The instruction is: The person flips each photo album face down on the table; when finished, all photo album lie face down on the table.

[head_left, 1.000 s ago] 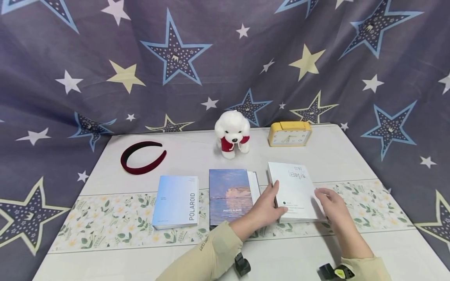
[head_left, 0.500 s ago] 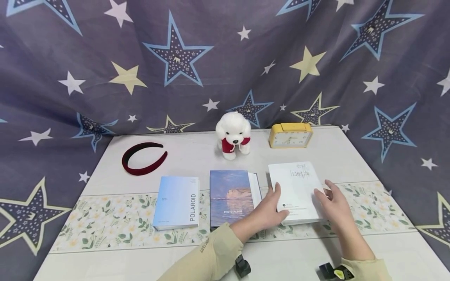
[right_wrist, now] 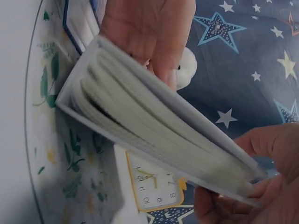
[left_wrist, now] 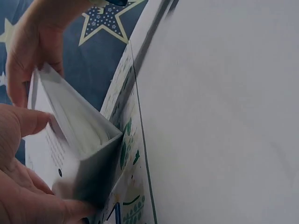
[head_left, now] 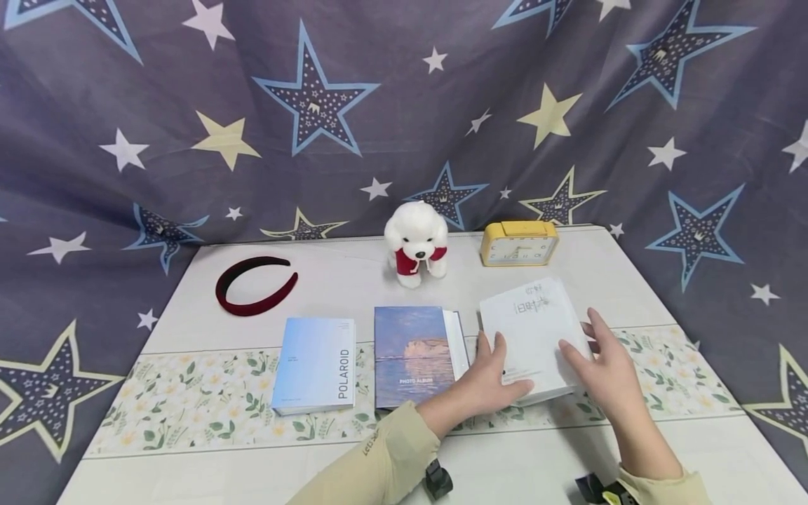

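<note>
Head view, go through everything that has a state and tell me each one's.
White book: tilted, held by the left hand and right hand.
Blue POLAROID book: lying flat, closed.
Photo album: lying flat, closed.
Plush dog: upright.
Yellow clock: standing, face visible.
Headband: lying flat, ends apart.
Star curtain: hanging.

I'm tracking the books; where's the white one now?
In the head view, the white book is right of centre, held between the left hand and right hand, just right of the photo album and nearer the person than the yellow clock.
</note>
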`<state>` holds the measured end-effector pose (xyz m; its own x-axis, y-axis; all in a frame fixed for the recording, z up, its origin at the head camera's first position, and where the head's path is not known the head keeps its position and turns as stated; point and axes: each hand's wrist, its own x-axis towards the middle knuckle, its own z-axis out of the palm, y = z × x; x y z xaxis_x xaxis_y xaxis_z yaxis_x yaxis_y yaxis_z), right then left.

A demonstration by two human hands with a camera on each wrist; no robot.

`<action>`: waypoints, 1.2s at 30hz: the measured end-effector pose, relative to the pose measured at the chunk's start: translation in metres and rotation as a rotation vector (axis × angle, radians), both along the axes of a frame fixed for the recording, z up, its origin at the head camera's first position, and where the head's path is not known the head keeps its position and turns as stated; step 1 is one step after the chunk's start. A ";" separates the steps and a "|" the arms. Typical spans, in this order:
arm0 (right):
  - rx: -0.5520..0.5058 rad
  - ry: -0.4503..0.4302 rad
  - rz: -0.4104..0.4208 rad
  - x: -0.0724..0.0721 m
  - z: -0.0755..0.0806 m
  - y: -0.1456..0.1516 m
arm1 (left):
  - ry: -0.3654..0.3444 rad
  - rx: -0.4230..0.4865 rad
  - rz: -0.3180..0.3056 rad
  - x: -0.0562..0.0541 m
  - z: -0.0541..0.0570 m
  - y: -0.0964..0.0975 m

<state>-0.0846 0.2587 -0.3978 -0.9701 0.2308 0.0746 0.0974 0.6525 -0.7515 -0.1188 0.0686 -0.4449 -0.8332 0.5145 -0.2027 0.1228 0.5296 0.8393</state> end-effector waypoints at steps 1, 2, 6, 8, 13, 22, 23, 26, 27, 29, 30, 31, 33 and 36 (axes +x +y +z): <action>0.011 0.020 0.017 0.000 0.001 -0.001 | -0.012 0.011 -0.004 0.000 0.000 0.000; 0.022 0.039 0.035 0.001 0.003 -0.002 | -0.024 0.022 -0.009 0.000 0.000 0.000; 0.051 0.096 0.102 0.003 0.006 -0.007 | -0.049 0.038 -0.031 0.001 0.001 0.000; 0.063 0.109 0.128 0.003 0.007 -0.010 | -0.050 0.036 -0.041 0.001 0.002 0.000; 0.044 0.133 0.223 0.003 0.005 -0.016 | -0.086 0.069 -0.044 0.000 0.005 -0.001; -0.054 0.189 0.529 0.006 -0.011 -0.017 | -0.245 0.374 0.000 -0.007 0.018 -0.010; -0.043 0.196 0.545 0.007 -0.013 -0.017 | -0.250 0.387 0.004 -0.007 0.019 -0.011; 0.001 0.212 0.557 0.008 -0.019 -0.018 | -0.250 0.421 0.009 -0.007 0.018 -0.011; 0.015 0.214 0.554 0.009 -0.020 -0.019 | -0.252 0.435 0.009 -0.007 0.018 -0.011; 0.029 0.216 0.550 0.010 -0.023 -0.020 | -0.260 0.450 0.014 -0.006 0.018 -0.011; 0.033 0.218 0.548 0.010 -0.023 -0.020 | -0.266 0.458 0.019 -0.006 0.018 -0.011; 0.035 0.215 0.547 0.010 -0.024 -0.020 | -0.273 0.462 0.024 -0.005 0.018 -0.011; 0.032 0.210 0.551 0.011 -0.025 -0.020 | -0.290 0.472 0.034 -0.005 0.018 -0.011; 0.018 0.194 0.560 0.010 -0.027 -0.020 | -0.300 0.491 0.034 -0.005 0.019 -0.012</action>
